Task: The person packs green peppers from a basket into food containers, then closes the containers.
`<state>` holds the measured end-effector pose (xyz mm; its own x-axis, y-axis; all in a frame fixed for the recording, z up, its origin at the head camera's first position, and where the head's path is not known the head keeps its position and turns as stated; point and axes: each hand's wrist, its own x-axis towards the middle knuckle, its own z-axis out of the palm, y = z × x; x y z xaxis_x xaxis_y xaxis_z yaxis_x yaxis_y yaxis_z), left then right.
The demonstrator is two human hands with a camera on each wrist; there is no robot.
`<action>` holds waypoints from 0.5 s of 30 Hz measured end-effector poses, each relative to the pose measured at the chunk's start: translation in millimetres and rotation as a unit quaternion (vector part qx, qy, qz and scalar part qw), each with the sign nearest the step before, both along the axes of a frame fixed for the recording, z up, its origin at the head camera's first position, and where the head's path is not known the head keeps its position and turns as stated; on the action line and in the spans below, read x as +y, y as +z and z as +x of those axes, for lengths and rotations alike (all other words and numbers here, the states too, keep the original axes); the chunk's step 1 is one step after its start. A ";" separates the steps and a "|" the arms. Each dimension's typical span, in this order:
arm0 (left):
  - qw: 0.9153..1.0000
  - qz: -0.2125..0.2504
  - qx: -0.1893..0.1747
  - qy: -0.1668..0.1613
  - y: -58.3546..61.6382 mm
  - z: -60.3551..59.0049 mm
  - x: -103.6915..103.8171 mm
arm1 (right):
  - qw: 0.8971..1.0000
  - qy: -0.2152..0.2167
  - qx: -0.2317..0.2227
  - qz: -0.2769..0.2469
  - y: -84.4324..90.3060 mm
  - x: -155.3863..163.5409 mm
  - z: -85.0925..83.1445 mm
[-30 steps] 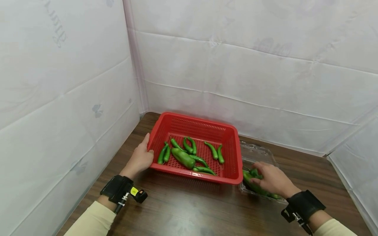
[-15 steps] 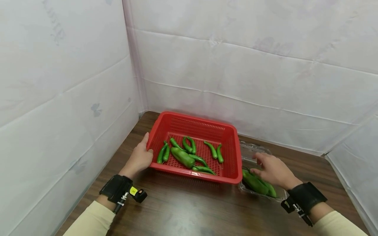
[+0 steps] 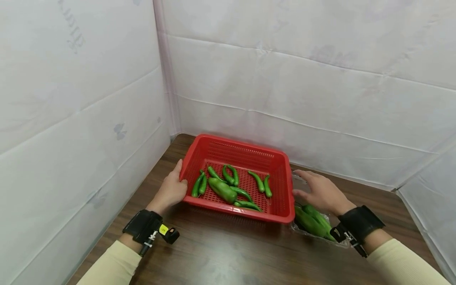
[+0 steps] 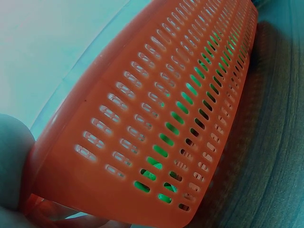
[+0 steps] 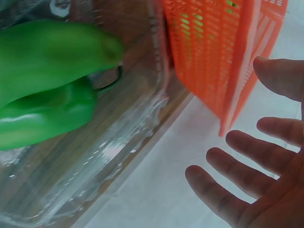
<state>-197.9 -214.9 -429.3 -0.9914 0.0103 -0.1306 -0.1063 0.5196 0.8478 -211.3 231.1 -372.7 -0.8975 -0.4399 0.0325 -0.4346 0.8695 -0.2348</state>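
Note:
A red perforated basket holds one large green pepper and several slim green chilies. My left hand grips its left rim; the left wrist view shows the basket wall close up with fingers wrapped at the rim. My right hand, fingers spread, is at the basket's right rim and holds nothing. In the right wrist view its fingertips lie right by that rim. Below the hand, two large green peppers lie in a clear plastic box.
The brown wood-grain table carries the basket and the box side by side. White sheeting stands along the back, left and right of the table. The basket's right side overlaps the box in the head view.
My right hand has let go of the peppers in the clear box, risen off them and moved back and left to the basket's right rim. The left hand keeps its grip.

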 end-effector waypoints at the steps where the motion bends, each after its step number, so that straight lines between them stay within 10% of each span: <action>1: 1.000 0.001 0.000 0.000 0.1 0.0 0.1 | 1.000 0.002 -0.002 0.000 0.6 -3.4 -2.2; 15: 1.000 -0.010 0.017 -0.008 3.6 2.9 0.6 | 0.998 0.048 -0.024 0.021 12.4 -69.5 -28.4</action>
